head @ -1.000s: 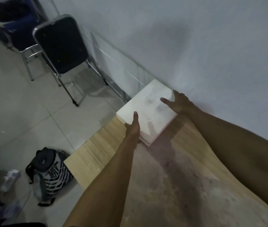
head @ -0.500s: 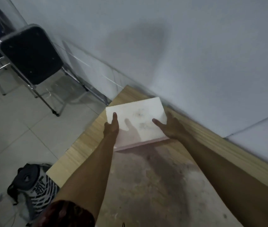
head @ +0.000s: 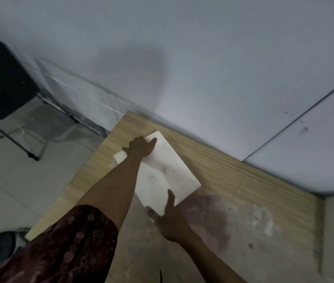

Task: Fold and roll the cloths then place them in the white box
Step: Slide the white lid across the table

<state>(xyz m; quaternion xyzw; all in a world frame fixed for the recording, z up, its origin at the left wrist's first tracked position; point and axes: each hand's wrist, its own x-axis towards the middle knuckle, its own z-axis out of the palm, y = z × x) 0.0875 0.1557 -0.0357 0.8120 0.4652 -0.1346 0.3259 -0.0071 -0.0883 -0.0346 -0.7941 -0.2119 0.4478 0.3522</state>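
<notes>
While dim, both hands (head: pixel 140 148) (head: pixel 169 218) apparently grip white box (head: pixel 172 170) ends on table (head: pixel 233 180).

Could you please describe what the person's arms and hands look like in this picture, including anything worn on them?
Both hands are bare: no gloves, rings or watch show on the left hand or the right hand. The left arm has a short dark red sleeve with a faint pale pattern, ending near the elbow. The right forearm is bare; no sleeve is in view.

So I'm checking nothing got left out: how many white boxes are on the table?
1. The white box lies near the table's far left corner, the left hand on its far end and the right hand at its near end. No others show.
</notes>
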